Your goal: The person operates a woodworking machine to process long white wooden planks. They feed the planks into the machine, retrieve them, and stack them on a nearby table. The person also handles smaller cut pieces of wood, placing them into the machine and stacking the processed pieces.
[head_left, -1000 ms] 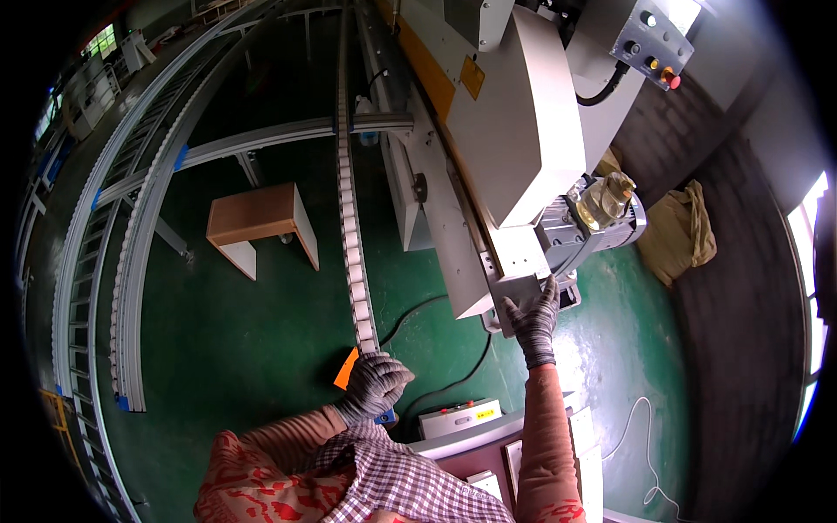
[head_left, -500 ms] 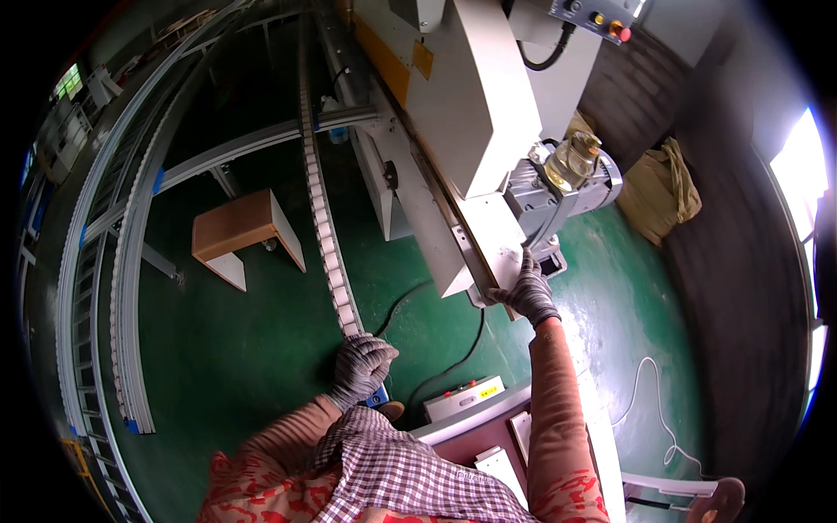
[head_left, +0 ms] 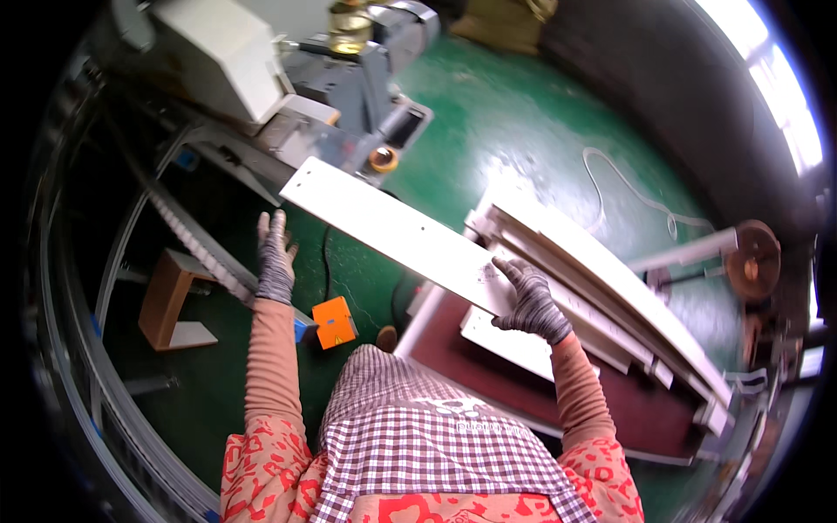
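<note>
A long white board (head_left: 392,231) with a few small holes slants across the middle, its far end by the machine. My right hand (head_left: 534,305), in a grey-striped glove, grips the board's near end, thumb and fingers at its edge. My left hand (head_left: 275,253), gloved alike, is raised with its fingers stretched out and holds nothing. It is apart from the board, left of the far end and close to the roller track (head_left: 196,244).
The machine's white housing (head_left: 231,57) and grey motor (head_left: 349,87) stand at the upper left. On the right, a dark red table (head_left: 445,336) bears several white boards. An orange box (head_left: 334,322) and a brown stool-like piece (head_left: 166,301) are lower left.
My view has turned right, toward the table. My left hand has left the roller track's end and opened. The white board, held by my right hand, now shows at full length.
</note>
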